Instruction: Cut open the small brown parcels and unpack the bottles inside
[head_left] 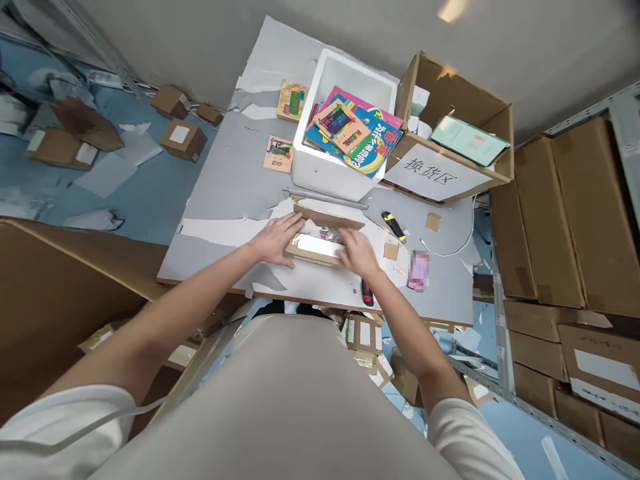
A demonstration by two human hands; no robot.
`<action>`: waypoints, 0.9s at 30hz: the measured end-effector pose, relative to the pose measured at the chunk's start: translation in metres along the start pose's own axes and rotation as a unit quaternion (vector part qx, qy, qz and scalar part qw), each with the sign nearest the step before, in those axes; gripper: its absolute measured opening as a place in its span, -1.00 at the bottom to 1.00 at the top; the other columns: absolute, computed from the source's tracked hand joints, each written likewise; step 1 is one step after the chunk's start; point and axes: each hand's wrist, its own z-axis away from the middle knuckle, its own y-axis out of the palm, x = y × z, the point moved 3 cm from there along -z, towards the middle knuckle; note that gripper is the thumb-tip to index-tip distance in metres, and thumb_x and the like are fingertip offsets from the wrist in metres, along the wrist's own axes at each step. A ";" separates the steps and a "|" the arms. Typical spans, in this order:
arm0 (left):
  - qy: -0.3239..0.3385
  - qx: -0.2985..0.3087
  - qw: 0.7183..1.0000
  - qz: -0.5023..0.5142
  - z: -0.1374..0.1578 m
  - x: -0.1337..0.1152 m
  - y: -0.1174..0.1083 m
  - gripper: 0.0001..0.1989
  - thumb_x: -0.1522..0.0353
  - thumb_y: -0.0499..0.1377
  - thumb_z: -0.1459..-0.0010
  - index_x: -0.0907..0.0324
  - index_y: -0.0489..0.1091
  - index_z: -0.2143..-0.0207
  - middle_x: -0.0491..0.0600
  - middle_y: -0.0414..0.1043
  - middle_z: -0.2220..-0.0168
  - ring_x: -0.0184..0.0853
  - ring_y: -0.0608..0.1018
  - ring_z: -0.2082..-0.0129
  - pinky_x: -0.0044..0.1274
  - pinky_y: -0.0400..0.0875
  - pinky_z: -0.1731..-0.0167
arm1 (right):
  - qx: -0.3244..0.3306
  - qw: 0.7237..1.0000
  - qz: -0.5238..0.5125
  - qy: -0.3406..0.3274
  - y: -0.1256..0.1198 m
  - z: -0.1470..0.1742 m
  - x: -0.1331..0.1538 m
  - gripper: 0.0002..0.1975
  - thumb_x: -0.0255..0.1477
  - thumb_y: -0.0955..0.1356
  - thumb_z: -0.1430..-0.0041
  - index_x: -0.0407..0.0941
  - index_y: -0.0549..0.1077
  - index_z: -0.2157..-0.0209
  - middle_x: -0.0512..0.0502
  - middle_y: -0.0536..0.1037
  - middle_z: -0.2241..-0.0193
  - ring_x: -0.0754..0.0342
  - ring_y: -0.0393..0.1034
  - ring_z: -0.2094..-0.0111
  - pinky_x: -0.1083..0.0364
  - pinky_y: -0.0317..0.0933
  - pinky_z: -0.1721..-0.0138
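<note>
A small, long cardboard box (320,257) lies open near the table's front edge, with a white label on its front flap. Clear plastic wrapping (327,233) with something reddish in it shows inside. My left hand (276,239) clasps the box's left end, fingers over the top and thumb at the front. At the right end, my right hand (358,252) is bent around the box's edge, its fingertips partly hidden by the box. A red and black cutter (367,293) lies just below my right hand. Beyond it is a black and yellow cutter (394,227).
Behind the box stands a white foam box (325,175) with books (363,130) on top. A large carton (457,157) with a handwritten sign is beside it. A pink blurred item (419,270) lies right. Stacked cartons (565,213) line the right; parcels (183,139) lie on the floor.
</note>
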 end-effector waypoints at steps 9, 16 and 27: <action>0.051 -0.029 0.997 0.046 -0.008 0.035 0.023 -0.04 0.16 0.26 0.08 0.43 -0.04 -0.28 0.38 0.03 -0.28 -0.01 0.04 -0.33 -0.26 0.05 -0.24 | 0.095 0.988 0.122 -0.001 0.029 0.052 0.030 -0.66 -0.58 0.11 -0.29 -0.16 0.39 0.03 -0.31 0.47 0.18 -0.08 0.33 0.17 -0.05 0.16 0.06; 0.035 0.061 0.997 0.036 -0.005 0.033 -0.002 -0.06 0.26 0.15 0.10 0.33 -0.12 -0.32 0.24 -0.04 -0.33 -0.12 0.07 -0.33 -0.35 0.11 -0.21 | 0.073 0.994 0.085 -0.009 0.051 0.090 0.055 -0.42 -0.63 0.12 -0.19 -0.23 0.13 -0.26 -0.37 0.11 -0.29 -0.15 0.02 -0.28 -0.15 -0.02 -0.19; 0.083 0.041 0.995 -0.045 -0.028 -0.022 -0.015 -0.65 0.09 0.09 -0.06 0.11 0.52 0.29 0.13 0.51 0.18 -0.05 0.44 0.03 -0.22 0.15 -0.01 | 0.220 0.967 0.114 -0.052 -0.011 0.008 0.017 -0.70 -0.64 0.24 -0.12 -0.14 0.58 0.26 -0.22 0.56 0.13 -0.07 0.38 0.02 0.02 0.21 0.04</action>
